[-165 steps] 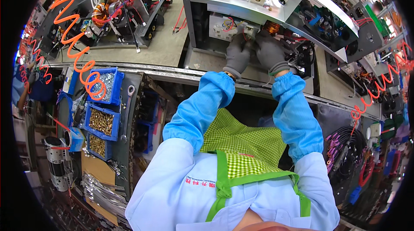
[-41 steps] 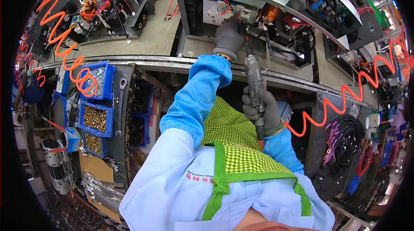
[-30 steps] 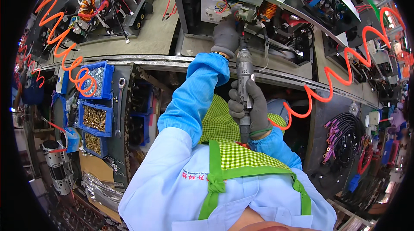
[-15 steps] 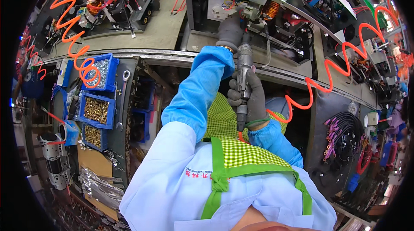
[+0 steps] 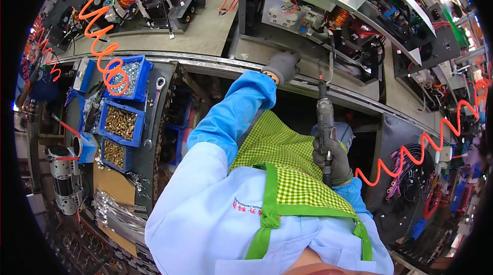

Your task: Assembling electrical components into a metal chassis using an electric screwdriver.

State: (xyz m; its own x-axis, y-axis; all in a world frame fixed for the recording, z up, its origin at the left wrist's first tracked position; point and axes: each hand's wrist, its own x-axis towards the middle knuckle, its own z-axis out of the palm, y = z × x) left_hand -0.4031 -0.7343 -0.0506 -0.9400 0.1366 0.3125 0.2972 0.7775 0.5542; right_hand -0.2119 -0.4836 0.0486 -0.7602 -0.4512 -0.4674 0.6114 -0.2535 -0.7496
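Observation:
My right hand [image 5: 336, 159], in a grey glove, is wrapped round the grip of an air screwdriver [image 5: 325, 113]. The tool points away from me, its bit just beyond the bench's front edge and apart from the parts inside the open metal chassis [image 5: 251, 23]. My left hand [image 5: 282, 66], also gloved in grey, is at the bench edge in front of that chassis, fingers curled together; whatever they may hold is hidden. Inside the chassis are a white terminal block [image 5: 282, 12], a copper-wound coil [image 5: 338, 17] and several cables.
On the left stand blue bins of silvery fasteners [image 5: 128, 77] and brass-coloured fasteners [image 5: 121, 122], beside a wrench [image 5: 158, 86]. Orange coiled hoses hang at the left [image 5: 95, 15] and the right [image 5: 431, 144]. Black cables [image 5: 411, 172] lie on the right-hand surface.
My right hand has drawn the screwdriver back and right, out of the chassis. My left hand has come away from the tool's tip toward the bench edge. The view has shifted slightly.

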